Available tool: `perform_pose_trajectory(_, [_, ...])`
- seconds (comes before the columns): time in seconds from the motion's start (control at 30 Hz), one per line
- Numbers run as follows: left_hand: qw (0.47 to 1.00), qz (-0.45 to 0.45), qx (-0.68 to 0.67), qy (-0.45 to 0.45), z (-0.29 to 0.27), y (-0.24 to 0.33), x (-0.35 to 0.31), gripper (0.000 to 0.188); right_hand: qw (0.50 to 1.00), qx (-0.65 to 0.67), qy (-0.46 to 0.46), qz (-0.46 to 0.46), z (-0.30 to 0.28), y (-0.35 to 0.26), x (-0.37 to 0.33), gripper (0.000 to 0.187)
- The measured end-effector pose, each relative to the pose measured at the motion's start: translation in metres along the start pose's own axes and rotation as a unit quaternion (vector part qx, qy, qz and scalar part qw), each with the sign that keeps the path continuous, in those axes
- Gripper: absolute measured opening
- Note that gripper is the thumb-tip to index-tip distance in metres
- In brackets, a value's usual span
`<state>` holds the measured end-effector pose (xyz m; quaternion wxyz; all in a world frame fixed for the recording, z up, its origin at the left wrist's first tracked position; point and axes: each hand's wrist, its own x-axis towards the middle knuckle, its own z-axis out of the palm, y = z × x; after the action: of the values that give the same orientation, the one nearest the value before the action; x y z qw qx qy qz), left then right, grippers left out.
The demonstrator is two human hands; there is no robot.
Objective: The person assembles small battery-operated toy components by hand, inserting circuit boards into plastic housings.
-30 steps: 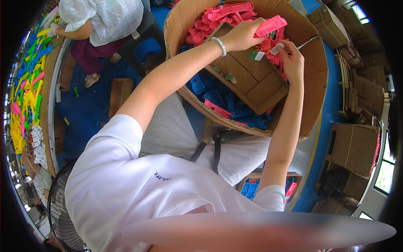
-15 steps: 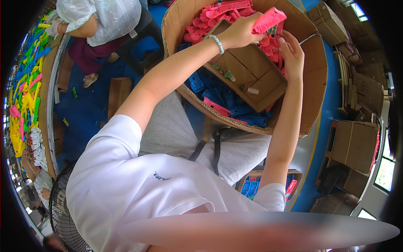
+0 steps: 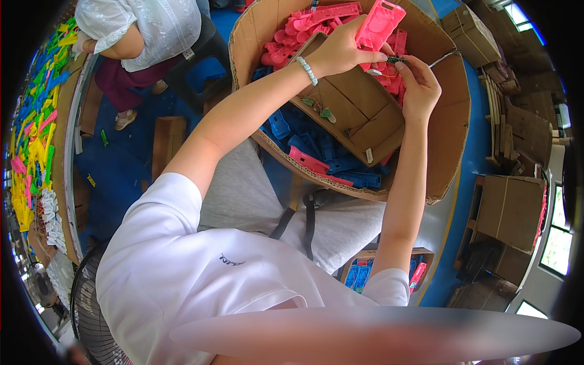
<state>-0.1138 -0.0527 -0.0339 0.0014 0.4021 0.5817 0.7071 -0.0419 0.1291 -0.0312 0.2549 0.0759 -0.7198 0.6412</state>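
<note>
Blue floor (image 3: 121,176) surrounds a cardboard box (image 3: 447,134); above its far side, the left hand (image 3: 340,52) grips 1 pink shell (image 3: 380,24) and the right hand (image 3: 421,88) pinches 1 small dark-green part (image 3: 396,60).

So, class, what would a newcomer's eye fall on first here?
Probably the bright pink plastic piece in the left hand, over the big cardboard box. In that box, pink parts lie heaped toward the far side, with mostly blue parts nearer the person. At far left, a table is covered with yellow, green, blue and pink pieces.
</note>
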Motion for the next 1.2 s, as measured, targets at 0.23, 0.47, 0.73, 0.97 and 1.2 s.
perform_pose_trajectory(0.23, [0.999,0.019,0.036,-0.021,-0.003,0.0,0.003,0.051,0.998,0.051,0.02,0.034,0.0,0.003,0.0,0.019])
perform_pose_trajectory(0.47, [1.0,0.012,0.003,-0.014,-0.002,-0.003,0.003,0.045,0.993,0.109,0.024,0.035,0.004,0.013,0.0,0.019])
perform_pose_trajectory(0.73, [0.996,-0.009,0.072,0.06,0.004,-0.001,-0.001,0.037,0.989,0.128,0.03,0.064,0.007,0.011,0.001,0.015])
perform_pose_trajectory(0.97, [0.968,-0.091,-0.163,0.168,0.004,-0.028,0.006,0.029,0.982,0.112,0.001,0.153,0.003,0.013,0.003,0.016])
perform_pose_trajectory(1.2, [0.949,-0.126,-0.243,0.158,0.018,-0.031,0.001,0.033,0.982,0.035,-0.011,0.184,0.026,0.014,-0.004,0.021])
